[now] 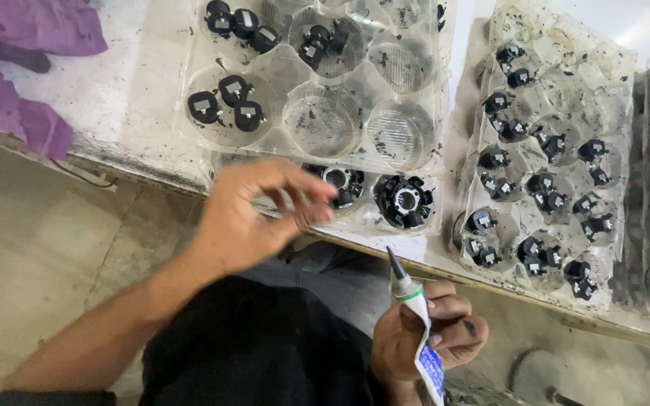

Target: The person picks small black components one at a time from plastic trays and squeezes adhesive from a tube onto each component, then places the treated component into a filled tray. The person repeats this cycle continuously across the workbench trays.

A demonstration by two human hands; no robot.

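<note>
Fingers of the left hand [253, 214] curl loosely over the near edge of a clear plastic tray [317, 113], closing toward a black ring-shaped part [342, 184] in its front row; whether they already pinch it I cannot tell. The right hand [430, 338] is closed around a squeezed glue tube [415, 331], dark nozzle pointing up, held low over the lap. By my judgement the step is fetching a part to glue; the next move calls for a firm pinch and bringing part and nozzle together. A second ring part [404, 201] sits just beside. A stained tray [547, 162] of small black pieces lies to the right, a purple cloth [20, 68] far left.
</note>
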